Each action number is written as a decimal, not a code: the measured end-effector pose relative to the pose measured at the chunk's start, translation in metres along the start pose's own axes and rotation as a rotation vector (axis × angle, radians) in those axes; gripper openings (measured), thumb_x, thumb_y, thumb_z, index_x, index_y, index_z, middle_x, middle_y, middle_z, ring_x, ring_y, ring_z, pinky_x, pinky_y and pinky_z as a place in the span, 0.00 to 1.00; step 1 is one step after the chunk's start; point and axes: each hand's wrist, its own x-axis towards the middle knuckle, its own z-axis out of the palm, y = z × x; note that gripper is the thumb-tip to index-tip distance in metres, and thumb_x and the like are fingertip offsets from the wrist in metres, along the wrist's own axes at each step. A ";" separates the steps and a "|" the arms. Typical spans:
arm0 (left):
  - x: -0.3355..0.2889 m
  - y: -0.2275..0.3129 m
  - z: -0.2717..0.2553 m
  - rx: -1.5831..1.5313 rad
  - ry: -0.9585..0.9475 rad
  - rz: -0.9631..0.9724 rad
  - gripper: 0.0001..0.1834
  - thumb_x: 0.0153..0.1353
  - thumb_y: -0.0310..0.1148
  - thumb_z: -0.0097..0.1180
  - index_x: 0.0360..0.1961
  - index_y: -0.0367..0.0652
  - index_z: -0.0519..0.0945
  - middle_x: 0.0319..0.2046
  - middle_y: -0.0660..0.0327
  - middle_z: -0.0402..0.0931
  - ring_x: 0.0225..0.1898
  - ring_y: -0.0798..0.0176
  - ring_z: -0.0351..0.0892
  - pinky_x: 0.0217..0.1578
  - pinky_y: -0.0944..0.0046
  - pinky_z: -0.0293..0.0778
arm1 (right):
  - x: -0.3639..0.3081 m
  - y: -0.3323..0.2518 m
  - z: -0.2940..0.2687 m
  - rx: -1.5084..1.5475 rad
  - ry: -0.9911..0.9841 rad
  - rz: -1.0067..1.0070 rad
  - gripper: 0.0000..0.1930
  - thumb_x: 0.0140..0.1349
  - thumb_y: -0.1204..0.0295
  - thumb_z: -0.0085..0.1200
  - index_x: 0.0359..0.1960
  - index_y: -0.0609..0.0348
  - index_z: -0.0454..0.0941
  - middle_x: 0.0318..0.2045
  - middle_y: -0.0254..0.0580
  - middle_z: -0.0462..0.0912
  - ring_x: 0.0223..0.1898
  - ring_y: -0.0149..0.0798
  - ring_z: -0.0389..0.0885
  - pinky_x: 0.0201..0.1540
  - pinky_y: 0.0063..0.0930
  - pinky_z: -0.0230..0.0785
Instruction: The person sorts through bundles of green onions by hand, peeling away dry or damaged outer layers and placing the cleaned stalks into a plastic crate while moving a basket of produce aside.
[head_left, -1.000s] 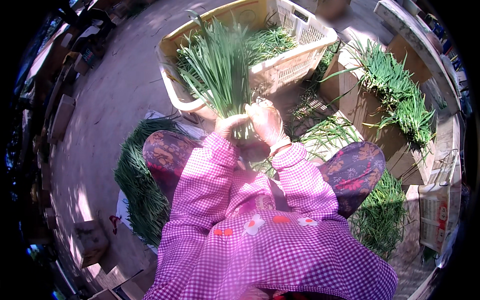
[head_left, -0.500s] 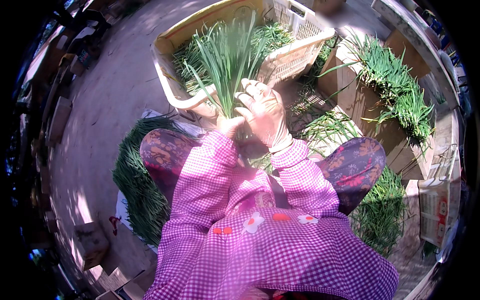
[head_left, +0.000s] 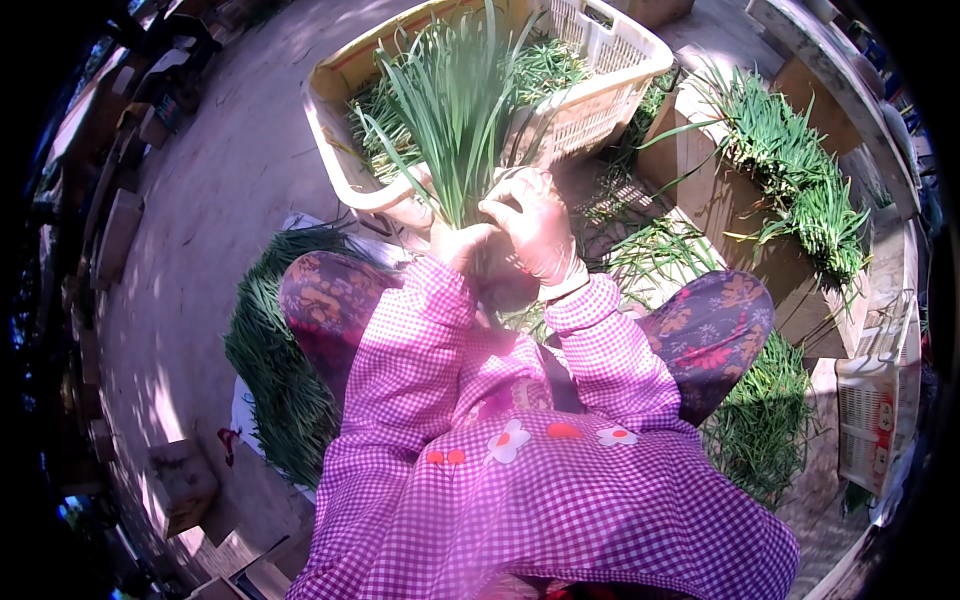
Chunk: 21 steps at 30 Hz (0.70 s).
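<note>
A bunch of long green Chinese chives (head_left: 450, 110) stands upright in front of me, its leaves fanning out at the top. My left hand (head_left: 460, 246) is closed around the lower stems. Close against the right side of the bunch, my right hand (head_left: 537, 222) has its thumb and fingers drawn together in a pinch. What that pinch holds, if anything, is too small to make out. Behind the bunch sits a pale plastic crate (head_left: 350, 187) with more chives (head_left: 550, 72) lying inside. Both hands are near the crate's front rim.
A thick pile of chives (head_left: 280, 370) lies by my left knee. Bundles of chives (head_left: 790, 160) rest on a wooden box (head_left: 690, 150) at right. Loose leaves (head_left: 660, 250) litter the ground between, and another heap (head_left: 765, 430) lies by my right knee, near a small crate (head_left: 862, 415).
My right hand has drawn its fingers in from the leaves and bent them into a pinch beside the stems. My left hand keeps its hold on the bunch.
</note>
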 end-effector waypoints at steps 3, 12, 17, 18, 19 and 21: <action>-0.001 0.001 -0.001 -0.008 0.066 0.056 0.19 0.43 0.19 0.58 0.41 0.31 0.76 0.29 0.52 0.80 0.25 0.60 0.81 0.27 0.64 0.79 | 0.008 -0.011 -0.007 0.512 0.062 0.286 0.03 0.52 0.77 0.57 0.29 0.61 0.77 0.35 0.39 0.78 0.42 0.36 0.74 0.49 0.27 0.64; 0.010 0.010 -0.048 -0.327 0.078 -0.140 0.16 0.49 0.26 0.55 0.39 0.28 0.76 0.31 0.49 0.79 0.28 0.54 0.81 0.27 0.58 0.81 | 0.010 0.028 -0.032 0.002 -0.027 0.226 0.09 0.60 0.69 0.53 0.36 0.62 0.79 0.37 0.38 0.80 0.41 0.33 0.77 0.47 0.25 0.67; 0.007 0.017 -0.044 -0.671 -0.068 -0.020 0.16 0.51 0.25 0.54 0.40 0.25 0.75 0.36 0.48 0.78 0.36 0.50 0.79 0.38 0.53 0.78 | -0.007 0.021 -0.006 0.059 -0.420 0.079 0.20 0.55 0.54 0.54 0.39 0.58 0.77 0.38 0.44 0.78 0.40 0.46 0.77 0.43 0.33 0.70; 0.008 0.019 -0.045 -0.686 -0.135 -0.043 0.16 0.51 0.25 0.54 0.40 0.24 0.75 0.37 0.48 0.77 0.37 0.49 0.79 0.39 0.53 0.78 | -0.011 0.018 0.004 0.000 -0.438 0.068 0.20 0.55 0.54 0.55 0.39 0.59 0.76 0.36 0.44 0.78 0.39 0.47 0.77 0.42 0.34 0.70; 0.009 0.020 -0.047 -0.700 -0.202 -0.066 0.17 0.51 0.25 0.53 0.41 0.24 0.75 0.38 0.47 0.77 0.37 0.48 0.79 0.40 0.52 0.78 | -0.013 0.016 0.010 -0.059 -0.455 0.059 0.21 0.54 0.54 0.55 0.39 0.59 0.76 0.35 0.44 0.78 0.38 0.48 0.77 0.41 0.35 0.70; 0.008 0.024 -0.049 -0.722 -0.239 -0.059 0.17 0.51 0.25 0.52 0.41 0.23 0.74 0.38 0.45 0.77 0.39 0.46 0.78 0.42 0.50 0.77 | -0.011 0.013 0.012 -0.033 -0.565 0.111 0.14 0.55 0.64 0.54 0.40 0.59 0.78 0.38 0.45 0.80 0.41 0.45 0.77 0.46 0.31 0.70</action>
